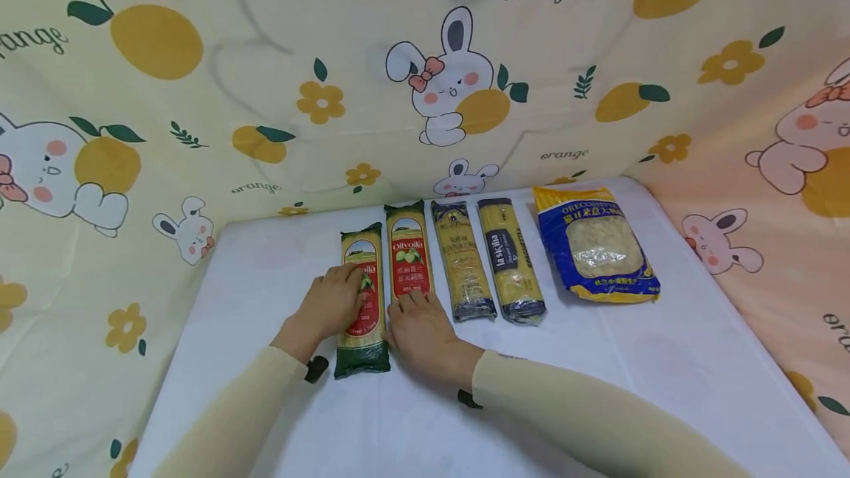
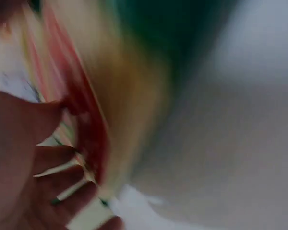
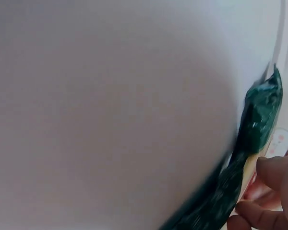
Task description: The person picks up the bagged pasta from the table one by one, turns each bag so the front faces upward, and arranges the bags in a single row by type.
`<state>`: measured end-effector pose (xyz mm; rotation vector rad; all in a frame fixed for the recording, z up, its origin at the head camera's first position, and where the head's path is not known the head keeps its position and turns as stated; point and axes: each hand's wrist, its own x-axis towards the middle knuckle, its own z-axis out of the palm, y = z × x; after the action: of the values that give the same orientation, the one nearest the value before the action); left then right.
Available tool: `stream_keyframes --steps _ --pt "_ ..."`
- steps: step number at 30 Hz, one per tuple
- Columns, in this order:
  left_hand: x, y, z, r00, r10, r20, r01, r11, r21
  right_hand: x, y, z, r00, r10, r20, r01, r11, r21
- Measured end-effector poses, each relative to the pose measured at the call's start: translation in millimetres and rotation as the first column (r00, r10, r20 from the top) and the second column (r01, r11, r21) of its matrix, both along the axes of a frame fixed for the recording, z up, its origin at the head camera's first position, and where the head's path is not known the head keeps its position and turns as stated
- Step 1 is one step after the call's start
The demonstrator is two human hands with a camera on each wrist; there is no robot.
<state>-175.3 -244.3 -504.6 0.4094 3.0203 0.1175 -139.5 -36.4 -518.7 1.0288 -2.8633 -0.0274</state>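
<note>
On the white table, a spaghetti packet [image 1: 361, 356] with a red label and green ends lies at the left. My left hand [image 1: 332, 301] holds it from above around its middle; the left wrist view shows the thumb [image 2: 45, 117] against the red label. Beside it lies a matching spaghetti packet [image 1: 407, 242], its top set farther back. My right hand [image 1: 425, 334] grips that one's lower end, which the hand hides in the head view. Green packet ends [image 3: 261, 115] appear beside the fingers in the right wrist view.
To the right lie a golden spaghetti packet [image 1: 462, 260], a spaghetti packet with a dark blue label [image 1: 521, 279] and a wide blue-and-yellow orecchiette bag [image 1: 551, 242]. A printed cloth [image 1: 372, 35] hangs behind the table [image 1: 598, 389] and along its sides.
</note>
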Motion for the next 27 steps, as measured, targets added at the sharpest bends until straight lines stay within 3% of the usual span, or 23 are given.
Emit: stream_keyframes --steps 3,6,11,18,27 --pt "27.3 11.8 -0.1 0.996 -0.019 0.083 0.016 0.999 0.032 -1.7 10 0.3 0.998 0.005 -0.068 -0.004 1.000 0.012" --pt "47.3 16.4 -4.2 0.991 -0.013 0.131 0.007 0.999 0.045 -2.3 18 -1.1 0.995 0.023 -0.100 -0.021 1.000 0.013" --pt "60.1 12.4 -18.1 0.993 0.000 0.119 -0.008 0.998 0.067 -1.4 27 -6.6 0.995 0.062 -0.078 -0.063 0.998 -0.014" --pt "49.3 3.0 -28.3 0.994 -0.014 0.104 0.008 0.998 0.056 -3.3 36 -10.0 0.994 0.104 -0.012 -0.105 0.994 -0.029" --pt "10.4 -6.4 -32.1 0.993 0.023 0.113 -0.024 1.000 0.011 -8.7 37 -12.9 0.994 0.103 0.024 -0.103 0.995 -0.017"
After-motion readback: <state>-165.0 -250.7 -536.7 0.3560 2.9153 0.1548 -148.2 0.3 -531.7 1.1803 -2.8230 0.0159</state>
